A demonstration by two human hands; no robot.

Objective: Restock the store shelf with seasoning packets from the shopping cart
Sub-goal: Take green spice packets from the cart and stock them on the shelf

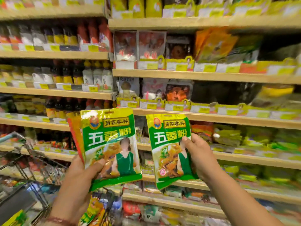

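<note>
Left hand [84, 170] grips a stack of seasoning packets [110, 144], right hand [197, 154] pinches one green packet [171, 149], both held up before the shelf [211, 118]; cart [24, 160] sits lower left.

Dark open gap [224, 93] beside stacked packets [178, 92] offers passage; the cart [24, 160] crowds lower left.

Upper left of the frame, rows of dark sauce bottles [68, 74] line up with pale bottles [97, 75] just beside them at centre left. Red-capped bottles [96, 35] stand one level higher. Yellow price tags [177, 66] run along the edges at centre. Top centre, tall yellow bags [143, 7] stand upright, blurred.
</note>
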